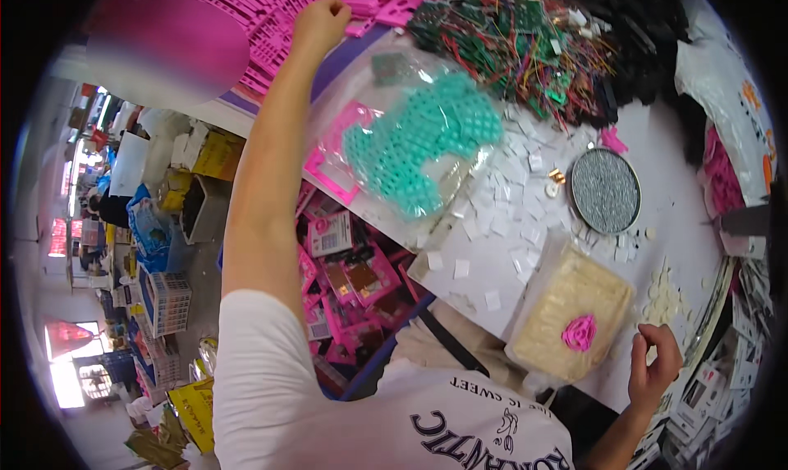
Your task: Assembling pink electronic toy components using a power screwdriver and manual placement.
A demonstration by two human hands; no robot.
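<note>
My left hand (322, 23) reaches far out to pink slotted plastic parts (275, 31) at the top. Its fingers are curled in, and whatever they may hold is hidden. At the lower right, my right hand (657, 362) is bent in a loose pinch beside small pale discs (663, 296). I cannot make out what is between its fingertips. Left of that hand lies a clear-wrapped beige block (566, 310) with a coil of pink bands (579, 333) on it. A clear bag of teal perforated pieces (427, 142) rests between my two arms.
Green circuit boards with coloured wires (525, 43) are heaped at the back. A round grey-topped container (605, 191) stands among white squares (501, 207). Below the table edge, a bin holds pink-framed parts (357, 277). White printed pieces (714, 396) pile up at the right.
</note>
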